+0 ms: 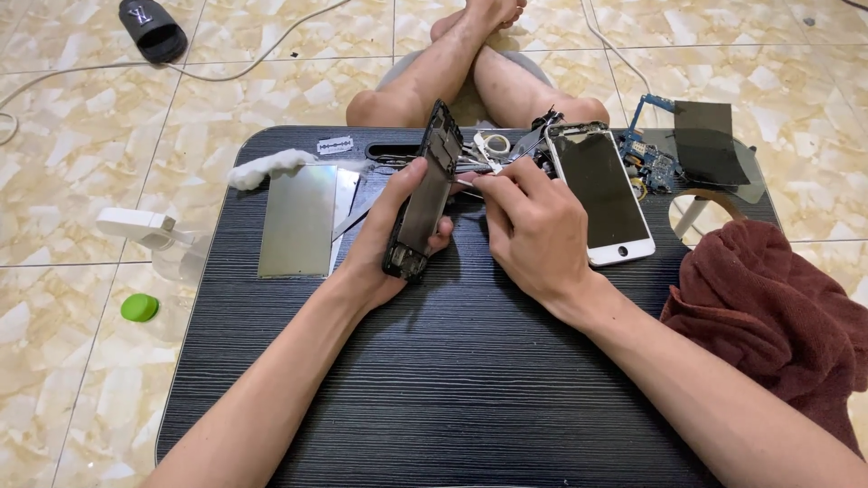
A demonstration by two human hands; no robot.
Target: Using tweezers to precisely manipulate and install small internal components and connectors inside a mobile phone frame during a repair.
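My left hand (pixel 384 237) grips a dark, stripped phone frame (pixel 425 192), held tilted on its edge above the black table (pixel 452 380). My right hand (pixel 529 221) pinches a thin metal tool whose tip (pixel 466 183) touches the frame's side. Just right of that hand a white phone front with a dark screen (pixel 601 192) lies flat. Behind the hands sits a pile of small metal tools and parts (pixel 497 149).
A shiny metal plate (pixel 297 221), a white cloth wad (pixel 269 166) and a razor blade (pixel 334 145) lie at left. Blue circuit boards (pixel 653 161) and a dark film (pixel 707 145) sit at right, near a maroon towel (pixel 778 307). A spray bottle (pixel 149 230), a green cap (pixel 139 307) and a black sandal (pixel 152 29) are on the floor.
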